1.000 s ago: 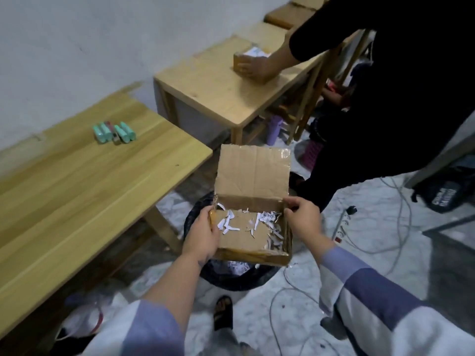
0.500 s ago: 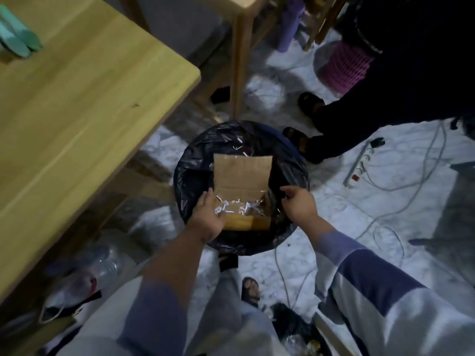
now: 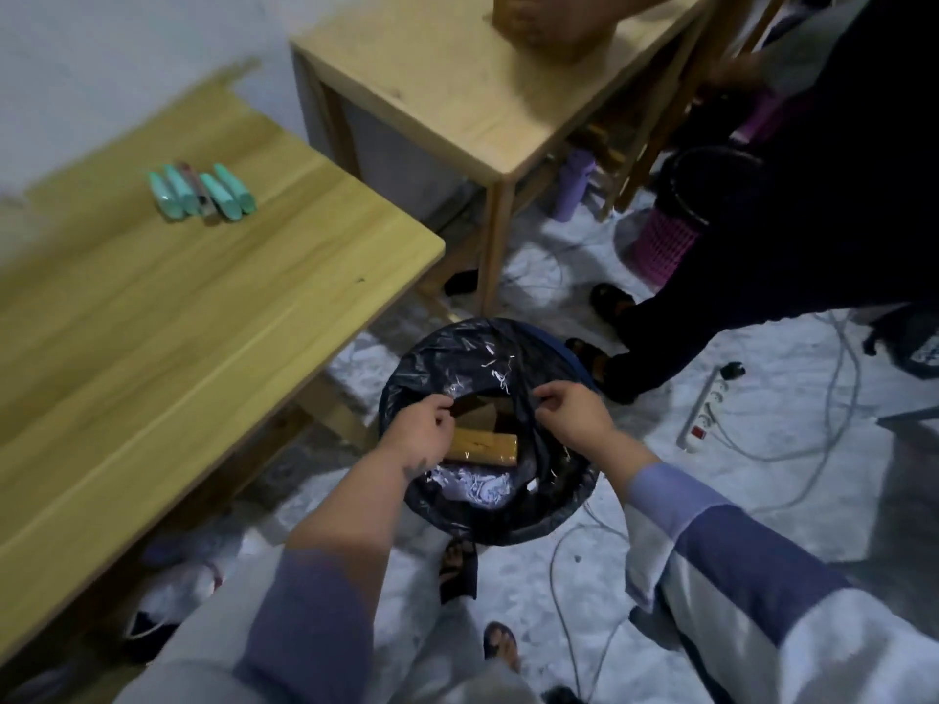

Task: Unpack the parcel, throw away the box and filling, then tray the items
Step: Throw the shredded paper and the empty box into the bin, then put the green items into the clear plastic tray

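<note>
The cardboard box (image 3: 485, 440) lies inside the bin, down in the black bin bag (image 3: 457, 358), with white shredded paper filling (image 3: 475, 487) heaped in front of it. My left hand (image 3: 419, 435) and my right hand (image 3: 576, 414) hover over the bin mouth, each pinching a fold of the bag's inner edge on either side of the box. Several teal tube-shaped items (image 3: 203, 193) lie side by side on the wooden table (image 3: 178, 337) at the left.
A second wooden table (image 3: 447, 99) stands behind, with another person's hand on a box (image 3: 554, 17). That person, in black, stands at the right by a pink basket (image 3: 663, 241). A power strip (image 3: 703, 411) and cables lie on the floor.
Both hands have let the box go; it has dropped deeper into the bin. My fingers now pinch the bag's edge. The camera has tilted back up toward the tables.
</note>
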A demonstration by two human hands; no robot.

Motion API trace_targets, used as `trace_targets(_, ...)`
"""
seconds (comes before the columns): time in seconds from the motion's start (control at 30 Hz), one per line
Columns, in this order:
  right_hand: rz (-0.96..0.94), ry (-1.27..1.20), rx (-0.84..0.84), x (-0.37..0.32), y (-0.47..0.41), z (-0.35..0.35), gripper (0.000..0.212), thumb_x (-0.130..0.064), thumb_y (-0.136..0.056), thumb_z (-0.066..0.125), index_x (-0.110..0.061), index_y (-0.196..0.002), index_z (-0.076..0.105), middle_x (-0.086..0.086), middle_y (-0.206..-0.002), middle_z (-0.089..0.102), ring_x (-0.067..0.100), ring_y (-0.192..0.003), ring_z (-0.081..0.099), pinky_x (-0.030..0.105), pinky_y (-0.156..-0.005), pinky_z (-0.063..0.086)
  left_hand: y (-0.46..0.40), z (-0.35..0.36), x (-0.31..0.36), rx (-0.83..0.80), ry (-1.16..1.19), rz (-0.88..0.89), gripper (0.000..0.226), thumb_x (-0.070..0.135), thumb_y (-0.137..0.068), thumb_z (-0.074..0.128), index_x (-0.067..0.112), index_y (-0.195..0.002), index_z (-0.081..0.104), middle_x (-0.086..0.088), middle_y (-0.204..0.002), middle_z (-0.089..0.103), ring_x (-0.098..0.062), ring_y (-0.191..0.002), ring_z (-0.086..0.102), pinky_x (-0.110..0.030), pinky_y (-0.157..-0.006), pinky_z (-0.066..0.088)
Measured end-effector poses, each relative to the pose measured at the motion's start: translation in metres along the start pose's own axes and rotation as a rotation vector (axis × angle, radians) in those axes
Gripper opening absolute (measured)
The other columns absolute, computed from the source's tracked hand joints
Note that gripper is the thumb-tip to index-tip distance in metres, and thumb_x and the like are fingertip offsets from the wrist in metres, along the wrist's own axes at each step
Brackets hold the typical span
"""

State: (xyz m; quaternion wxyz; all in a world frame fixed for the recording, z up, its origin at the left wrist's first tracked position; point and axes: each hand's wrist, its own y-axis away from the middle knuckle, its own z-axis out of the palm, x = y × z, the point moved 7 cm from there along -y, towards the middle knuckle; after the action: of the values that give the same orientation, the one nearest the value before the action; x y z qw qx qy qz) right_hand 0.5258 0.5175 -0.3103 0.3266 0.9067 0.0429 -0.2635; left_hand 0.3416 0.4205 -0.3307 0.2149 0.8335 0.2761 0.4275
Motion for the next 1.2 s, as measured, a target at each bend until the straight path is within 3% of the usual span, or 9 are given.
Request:
trace_targets(0.2,-0.2,0.033,0.015,-0.073,0.054,-0.027,0.034,-0.017,-0.087,0.06,-0.018,-0.121,0.062,0.004,-0.114,0.069,0.02,-0.105,0.063,0.02,-0.08,0.041,0.068,-0.061,0.02,0.162,0.037,0.091,0.032,0.023,-0.098,0.044,0.018,-0.128,0.055,-0.003,-0.123,0.062,-0.019,-0.098,0.06,-0.022,-0.077,0.041)
trace_targets(0.37,-0.358,0.068,0.041,-0.143,0.088,-0.032,0.034,-0.016,-0.086,0.057,-0.018,-0.119,0.063,0.005,-0.11,0.069,0.022,-0.101,0.064,0.022,-0.076,0.043,0.115,-0.124,0.006,0.3,0.089,0.091,0.031,0.02,-0.097,0.046,0.016,-0.126,0.057,-0.007,-0.123,0.062,-0.02,-0.098,0.06,-0.024,-0.081,0.043)
trace_targets(0.47,-0.421,0.094,0.024,-0.187,0.098,-0.026,0.032,-0.017,-0.086,0.056,-0.018,-0.118,0.063,0.004,-0.108,0.068,0.022,-0.094,0.064,0.023,-0.069,0.045,0.132,-0.166,-0.009,0.382,0.068,0.088,0.032,0.019,-0.096,0.049,0.013,-0.126,0.058,-0.007,-0.128,0.06,-0.023,-0.112,0.057,-0.027,-0.09,0.042)
trace_targets(0.53,-0.449,0.103,0.017,-0.216,0.098,-0.017,0.032,-0.015,-0.087,0.054,-0.017,-0.119,0.062,0.005,-0.109,0.068,0.022,-0.091,0.063,0.025,-0.073,0.046,0.137,-0.195,-0.022,0.43,0.016,0.063,0.034,0.02,-0.095,0.049,0.013,-0.127,0.057,-0.006,-0.13,0.059,-0.023,-0.118,0.055,-0.027,-0.095,0.04)
trace_targets(0.73,-0.498,0.142,0.019,-0.305,0.069,0.015,0.033,-0.017,-0.089,0.054,-0.018,-0.121,0.061,0.007,-0.113,0.065,0.018,-0.084,0.056,0.026,-0.072,0.043,0.129,-0.288,-0.067,0.516,-0.1,0.006,0.037,0.02,-0.095,0.048,0.014,-0.131,0.055,-0.005,-0.137,0.055,-0.023,-0.126,0.05,-0.026,-0.099,0.037)
trace_targets(0.9,-0.473,0.17,0.037,-0.372,0.029,0.049,0.035,-0.017,-0.089,0.057,-0.02,-0.124,0.06,0.009,-0.127,0.06,0.026,-0.105,0.061,0.028,-0.076,0.046,0.098,-0.364,-0.117,0.591,-0.149,-0.044,0.038,0.022,-0.092,0.054,0.018,-0.13,0.054,-0.009,-0.14,0.049,-0.028,-0.129,0.044,-0.033,-0.104,0.035)
trace_targets(1.07,-0.437,0.157,0.085,-0.415,-0.011,0.081,0.04,-0.02,-0.083,0.063,-0.021,-0.123,0.059,0.012,-0.126,0.059,0.032,-0.105,0.063,0.036,-0.089,0.052,0.076,-0.418,-0.16,0.672,-0.219,-0.091,0.048,0.025,-0.09,0.058,0.02,-0.136,0.047,-0.007,-0.148,0.035,-0.029,-0.137,0.03,-0.043,-0.109,0.033)
trace_targets(1.2,-0.402,0.203,0.16,-0.433,-0.037,0.093,0.042,-0.016,-0.085,0.056,-0.022,-0.126,0.056,0.014,-0.127,0.05,0.036,-0.114,0.054,0.038,-0.097,0.045,0.069,-0.445,-0.191,0.798,-0.223,-0.209,0.06,0.037,-0.091,0.057,0.02,-0.144,0.034,-0.004,-0.157,0.019,-0.029,-0.143,0.016,-0.046,-0.113,0.026)
